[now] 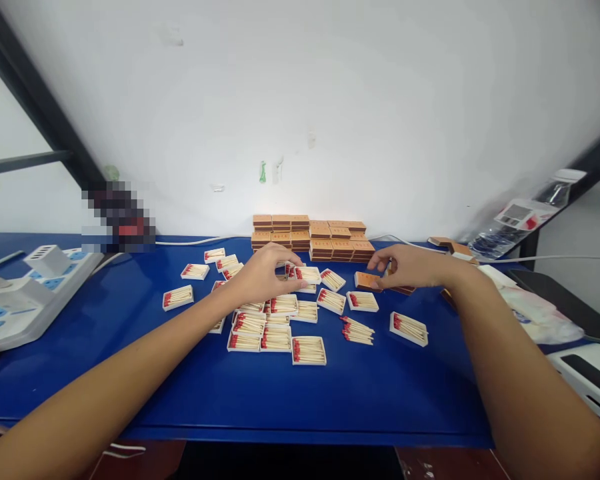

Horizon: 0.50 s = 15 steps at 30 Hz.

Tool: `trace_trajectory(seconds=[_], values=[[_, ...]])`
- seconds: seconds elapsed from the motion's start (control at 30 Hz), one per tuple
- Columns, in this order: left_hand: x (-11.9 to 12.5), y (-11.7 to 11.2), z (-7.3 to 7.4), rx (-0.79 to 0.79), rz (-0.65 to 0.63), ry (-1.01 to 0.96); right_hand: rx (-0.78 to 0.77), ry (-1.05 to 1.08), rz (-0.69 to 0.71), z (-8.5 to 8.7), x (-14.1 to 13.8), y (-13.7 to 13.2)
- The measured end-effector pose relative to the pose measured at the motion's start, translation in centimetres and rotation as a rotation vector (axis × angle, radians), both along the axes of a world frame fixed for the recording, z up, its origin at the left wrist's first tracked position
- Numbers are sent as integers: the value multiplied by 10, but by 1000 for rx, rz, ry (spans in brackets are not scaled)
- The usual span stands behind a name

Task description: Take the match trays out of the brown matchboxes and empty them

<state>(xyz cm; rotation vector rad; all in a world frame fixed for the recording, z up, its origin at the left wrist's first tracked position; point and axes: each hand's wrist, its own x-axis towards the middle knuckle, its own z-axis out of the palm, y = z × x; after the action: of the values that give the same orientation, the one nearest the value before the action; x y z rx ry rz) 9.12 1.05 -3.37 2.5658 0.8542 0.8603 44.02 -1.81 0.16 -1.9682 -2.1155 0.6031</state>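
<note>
My left hand [273,273] reaches over the middle of the desk, thumb and fingers closed on a white matchbox tray [308,275] filled with red-tipped matches. Several more filled trays lie beneath and around that hand, some stacked; one tray [309,351] sits at the front. An orange matchbox cover [367,281] is between the thumb and fingers of my right hand [405,267]; part of another orange box shows under its palm. Loose matches [357,331] lie in a small heap, with a filled tray [409,329] to their right.
Orange matchboxes [330,241] stand stacked against the wall. A white power strip [40,293] lies on the left of the blue desk [330,407]. At right are a plastic bottle [525,213], some orange covers [453,249], a plastic packet [540,313] and a white device [587,377].
</note>
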Motion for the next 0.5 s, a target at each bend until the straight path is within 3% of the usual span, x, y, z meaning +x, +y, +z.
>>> trace_trajectory(seconds=[0.23,0.37,0.5], values=[[4,-13,5,-77,-95,66,14,-18,59,-7,-1,3],[7,-21,8,-69,-98,165,-56,8,21,-11,-2,3],[8,-23,5,-86,-83,204,-23,26,3,-9,-6,1]])
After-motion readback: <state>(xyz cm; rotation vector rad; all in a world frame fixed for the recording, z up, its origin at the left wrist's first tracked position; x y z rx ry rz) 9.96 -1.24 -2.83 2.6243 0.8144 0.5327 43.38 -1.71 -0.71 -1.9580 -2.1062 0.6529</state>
